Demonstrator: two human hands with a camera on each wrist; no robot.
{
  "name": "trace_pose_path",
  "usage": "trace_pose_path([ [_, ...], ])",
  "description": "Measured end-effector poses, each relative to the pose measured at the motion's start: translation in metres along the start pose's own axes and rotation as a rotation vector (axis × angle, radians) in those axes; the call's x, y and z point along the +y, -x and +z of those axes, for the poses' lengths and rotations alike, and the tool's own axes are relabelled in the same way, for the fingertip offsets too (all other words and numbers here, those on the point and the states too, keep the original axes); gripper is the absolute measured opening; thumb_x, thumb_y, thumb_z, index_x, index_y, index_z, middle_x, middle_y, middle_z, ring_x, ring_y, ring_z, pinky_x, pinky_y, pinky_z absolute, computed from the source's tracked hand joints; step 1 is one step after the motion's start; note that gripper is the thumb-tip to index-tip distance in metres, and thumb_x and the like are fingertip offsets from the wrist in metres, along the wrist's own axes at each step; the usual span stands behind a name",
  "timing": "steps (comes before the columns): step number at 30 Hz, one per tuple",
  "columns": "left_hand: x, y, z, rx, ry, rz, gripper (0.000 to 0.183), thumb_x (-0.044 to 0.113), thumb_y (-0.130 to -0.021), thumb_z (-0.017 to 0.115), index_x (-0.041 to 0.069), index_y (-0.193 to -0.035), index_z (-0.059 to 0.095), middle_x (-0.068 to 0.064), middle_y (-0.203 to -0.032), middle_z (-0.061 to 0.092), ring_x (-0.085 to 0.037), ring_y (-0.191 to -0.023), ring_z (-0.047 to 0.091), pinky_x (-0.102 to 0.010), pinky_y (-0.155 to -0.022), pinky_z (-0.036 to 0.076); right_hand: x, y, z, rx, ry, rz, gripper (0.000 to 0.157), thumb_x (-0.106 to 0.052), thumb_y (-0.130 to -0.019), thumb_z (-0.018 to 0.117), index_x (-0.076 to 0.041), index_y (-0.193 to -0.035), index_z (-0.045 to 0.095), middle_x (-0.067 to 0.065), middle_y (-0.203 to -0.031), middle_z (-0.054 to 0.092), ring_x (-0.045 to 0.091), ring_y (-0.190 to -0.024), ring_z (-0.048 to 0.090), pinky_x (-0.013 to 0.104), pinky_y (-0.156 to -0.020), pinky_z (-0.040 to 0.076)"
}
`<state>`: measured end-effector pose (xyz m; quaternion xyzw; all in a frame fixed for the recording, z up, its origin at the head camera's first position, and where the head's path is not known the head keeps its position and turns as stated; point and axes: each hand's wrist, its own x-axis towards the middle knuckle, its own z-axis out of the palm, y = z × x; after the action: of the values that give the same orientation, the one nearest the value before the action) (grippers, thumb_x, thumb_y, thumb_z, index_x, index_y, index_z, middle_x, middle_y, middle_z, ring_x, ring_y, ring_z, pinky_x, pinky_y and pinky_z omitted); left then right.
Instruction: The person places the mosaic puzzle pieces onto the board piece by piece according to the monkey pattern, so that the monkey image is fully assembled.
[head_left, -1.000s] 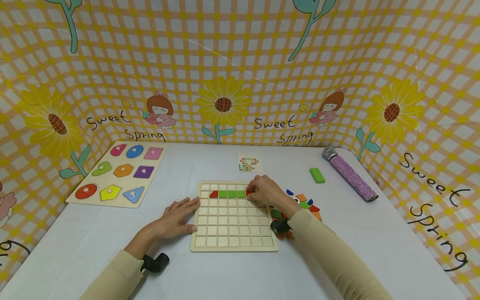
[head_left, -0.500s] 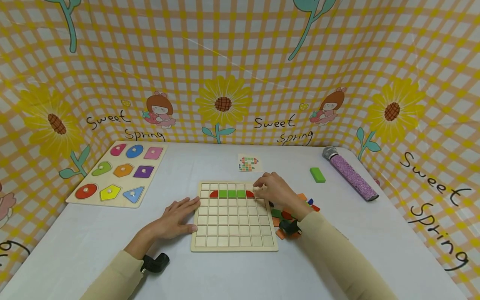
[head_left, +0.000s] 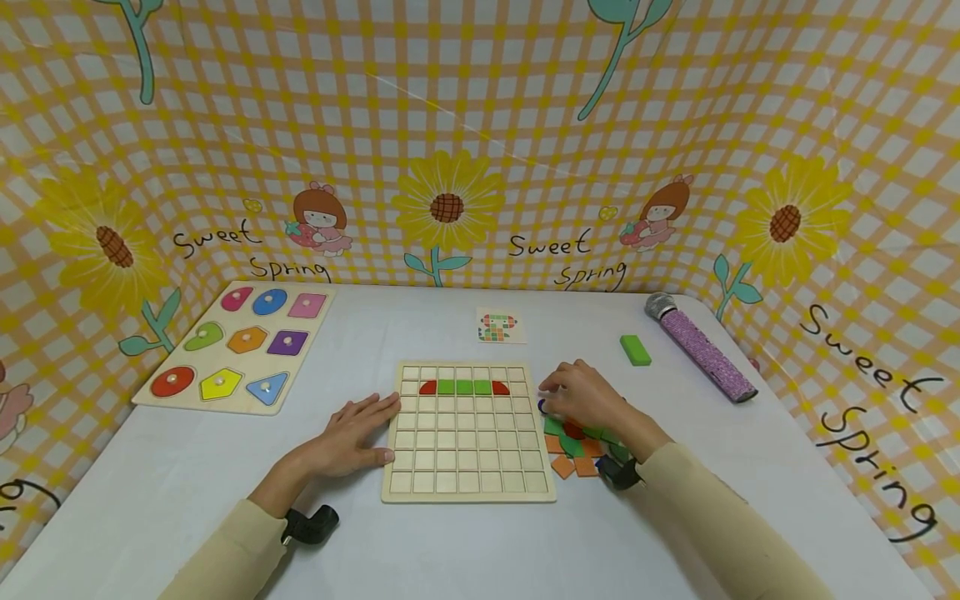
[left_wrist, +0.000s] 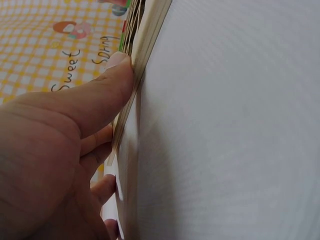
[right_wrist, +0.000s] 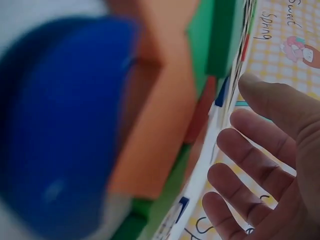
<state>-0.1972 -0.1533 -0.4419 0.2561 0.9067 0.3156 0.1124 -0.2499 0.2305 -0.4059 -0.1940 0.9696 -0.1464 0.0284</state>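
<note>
Right of the frame's centre, the loose pieces [head_left: 573, 447] lie under and just below the right hand [head_left: 588, 398], the nearer one, its fingers parted and seemingly empty, while the left hand's [head_left: 348, 437] extended fingers touch the left edge of the grid board [head_left: 467, 450].

Right grip [head_left: 583, 395] — gone from board [head_left: 467, 442] to loose pieces [head_left: 590, 448].

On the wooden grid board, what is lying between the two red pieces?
Three green squares in a row lie between the left red piece and the right red piece; the head view shows it.
</note>
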Motion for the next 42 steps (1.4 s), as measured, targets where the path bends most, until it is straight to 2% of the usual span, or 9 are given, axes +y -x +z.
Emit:
trace_pose_path([
  [13, 0.001, 0.001, 0.000, -0.004, -0.004, -0.009, 0.074, 0.031, -0.088, 0.064, 0.005, -0.148, 0.029, -0.013, -0.157, 0.023, -0.040, -0.145, 0.011, -0.065, -0.113, 0.000, 0.009, 0.005, 0.006, 0.003, -0.005, -0.055, 0.026, -0.026, -0.081, 0.073, -0.012, -0.103, 0.073, 0.000, -0.090, 0.063, 0.014, -0.080, 0.044, 0.026, -0.069, 0.036],
  [21, 0.000, 0.000, -0.001, -0.003, -0.003, -0.011, 0.075, 0.032, -0.088, 0.064, 0.005, -0.148, 0.028, -0.013, -0.157, 0.023, -0.040, -0.145, 0.011, -0.064, -0.113, 0.000, 0.008, 0.002, 0.007, 0.001, 0.007, -0.048, 0.024, -0.026, -0.081, 0.073, -0.014, -0.101, 0.073, -0.002, -0.085, 0.060, 0.014, -0.081, 0.043, 0.026, -0.070, 0.037],
  [37, 0.000, 0.000, -0.001, -0.006, -0.003, -0.003, 0.074, 0.032, -0.088, 0.064, 0.005, -0.148, 0.029, -0.013, -0.157, 0.023, -0.040, -0.145, 0.011, -0.065, -0.112, 0.000, 0.011, 0.000, 0.010, 0.007, 0.015, -0.063, 0.024, -0.029, -0.081, 0.073, -0.015, -0.101, 0.074, -0.003, -0.087, 0.060, 0.013, -0.082, 0.042, 0.025, -0.070, 0.038],
  [42, 0.001, 0.001, -0.001, -0.009, -0.006, -0.002, 0.074, 0.033, -0.088, 0.064, 0.005, -0.148, 0.029, -0.013, -0.157, 0.023, -0.040, -0.145, 0.011, -0.065, -0.113, 0.000, 0.009, 0.004, 0.006, 0.008, -0.043, -0.036, 0.025, -0.028, -0.081, 0.073, -0.013, -0.102, 0.074, -0.002, -0.093, 0.064, 0.014, -0.085, 0.045, 0.025, -0.072, 0.039],
])
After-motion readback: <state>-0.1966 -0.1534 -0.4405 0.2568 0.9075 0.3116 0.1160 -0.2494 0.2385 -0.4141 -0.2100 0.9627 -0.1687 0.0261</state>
